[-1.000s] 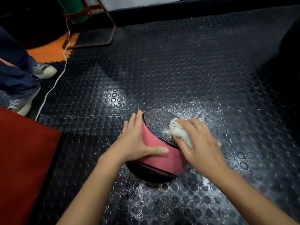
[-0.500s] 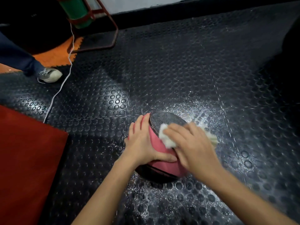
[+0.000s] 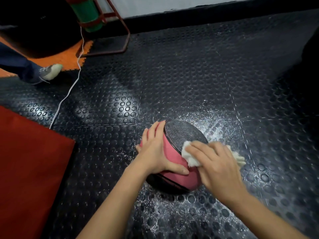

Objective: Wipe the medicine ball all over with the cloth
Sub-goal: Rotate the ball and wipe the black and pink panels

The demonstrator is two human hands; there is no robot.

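The studded floor [image 3: 172,69] fills the view, dusted white around the ball [image 3: 174,152], which sits on it near the middle, low in the frame, pink band toward the camera and a grey textured panel on top. A red mat [image 3: 25,169] lies to the left, well apart. The left hand [image 3: 155,152] cups the ball's left side, fingers laid flat up the curve and thumb hooked across the pink band, steadying it. The right hand [image 3: 217,166] presses the cloth [image 3: 189,156] onto the seam where pink meets grey, fingers curled over the wad. To wipe well, the left hand should probably brace while the cloth sweeps in overlapping strokes, then roll the ball so fresh surface turns up. The underside and far side are hidden, so how much is already clean cannot be judged; the right hand is blurred, and part of the cloth is tucked beneath it.
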